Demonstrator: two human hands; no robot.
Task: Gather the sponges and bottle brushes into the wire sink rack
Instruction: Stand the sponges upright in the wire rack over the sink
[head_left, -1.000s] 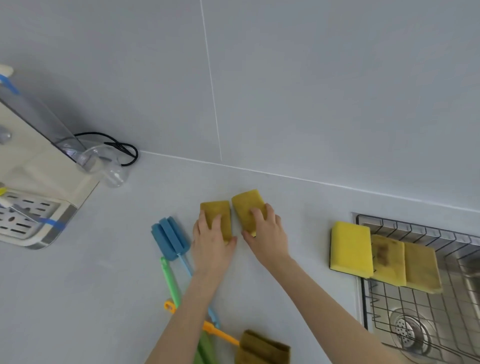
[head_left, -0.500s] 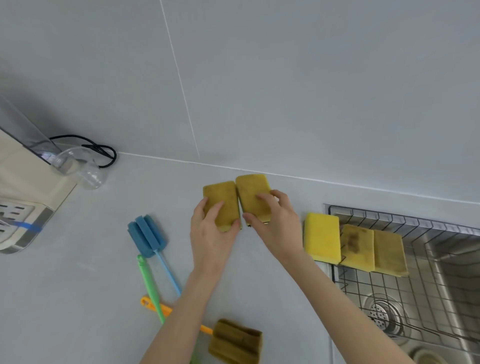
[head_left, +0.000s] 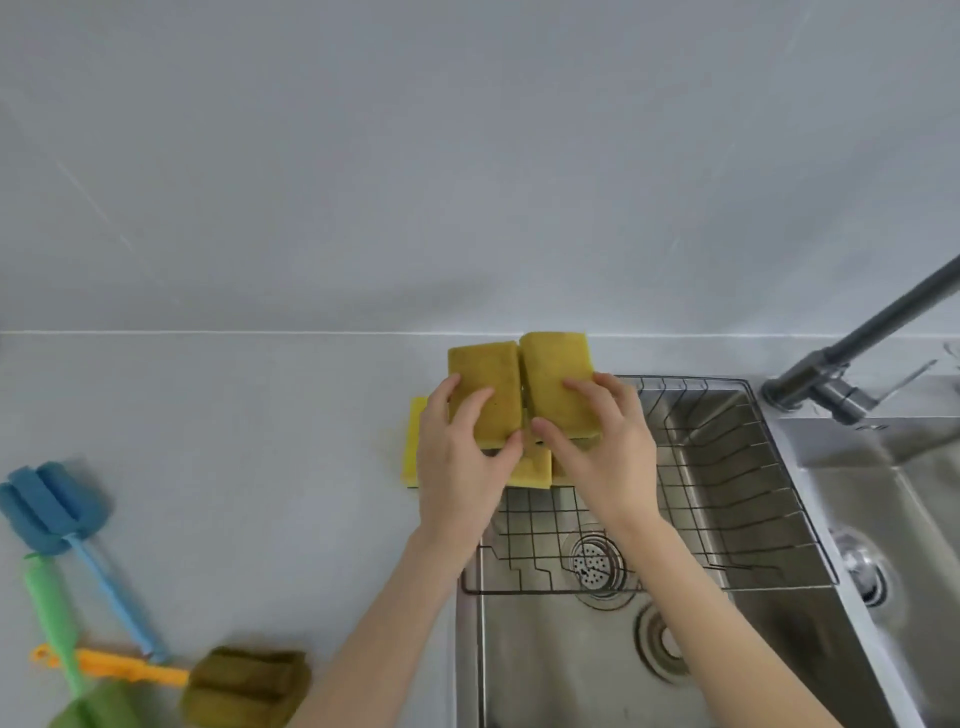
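Observation:
My left hand (head_left: 460, 467) holds an olive-yellow sponge (head_left: 485, 384), and my right hand (head_left: 605, 452) holds a second one (head_left: 558, 379). Both are lifted side by side above the left end of the wire sink rack (head_left: 727, 493). Beneath them lie more yellow sponges (head_left: 415, 441) on the rack's left edge, mostly hidden by my hands. On the counter at lower left lie a blue bottle brush (head_left: 52, 509), a green one (head_left: 57, 623) and an orange-handled one with an olive foam head (head_left: 244, 686).
The rack hangs across a steel sink (head_left: 571, 675) with a drain (head_left: 595, 561). A dark faucet (head_left: 852, 353) stands at the right, with a second basin (head_left: 909, 519) beyond. A grey wall backs the grey counter (head_left: 234, 441).
Both hands have carried their sponges to the right, from the open counter to above the rack's left end. The view has swung right, so the brushes now sit far left.

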